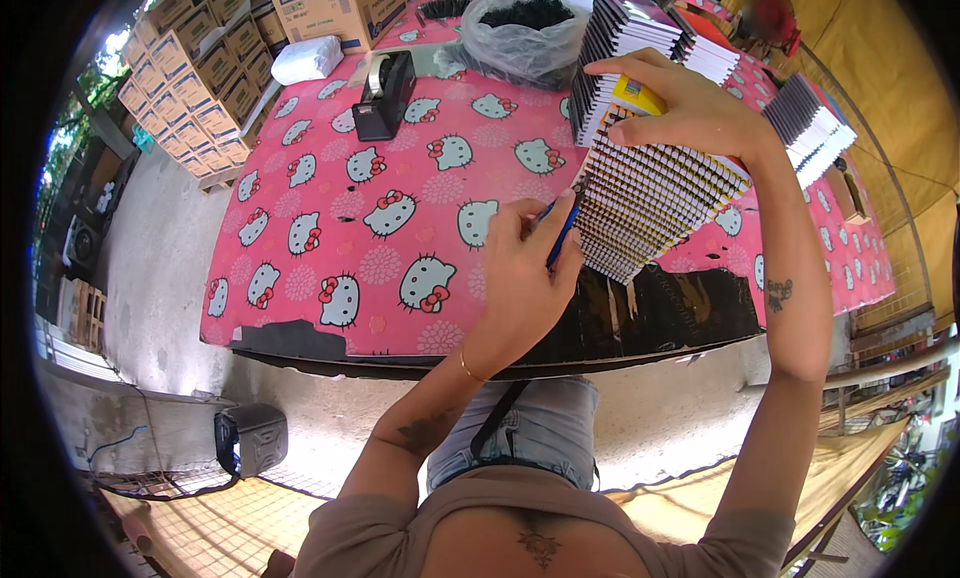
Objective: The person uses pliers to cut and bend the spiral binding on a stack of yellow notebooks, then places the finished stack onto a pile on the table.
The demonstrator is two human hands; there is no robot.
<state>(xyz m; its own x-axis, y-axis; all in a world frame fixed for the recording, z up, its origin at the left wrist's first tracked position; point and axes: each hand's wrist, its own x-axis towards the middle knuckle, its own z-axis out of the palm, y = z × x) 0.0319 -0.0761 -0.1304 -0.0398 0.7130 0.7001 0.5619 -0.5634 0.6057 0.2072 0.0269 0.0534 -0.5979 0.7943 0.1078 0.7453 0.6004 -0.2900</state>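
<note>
A tall stack of spiral-bound notebooks (pixel 655 203) stands near the table's front edge, coil edges facing me. My right hand (pixel 700 103) reaches over its top with thumb and fingers spread apart, around a yellow patch (pixel 640 95) of the top cover. Low at the stack's left side, my left hand (pixel 535 278) is closed around a slim blue-handled tool (pixel 563 236). The tool's dark tip points up beside the coils; its exact kind is hard to make out.
A black tape dispenser (pixel 385 96) sits on the pink patterned table cover (pixel 385 263). Behind are a clear bag of black coils (pixel 525 38), more notebook stacks (pixel 808 128) and a cardboard box (pixel 335 13). Boxes (pixel 200 88) are piled on the floor at left.
</note>
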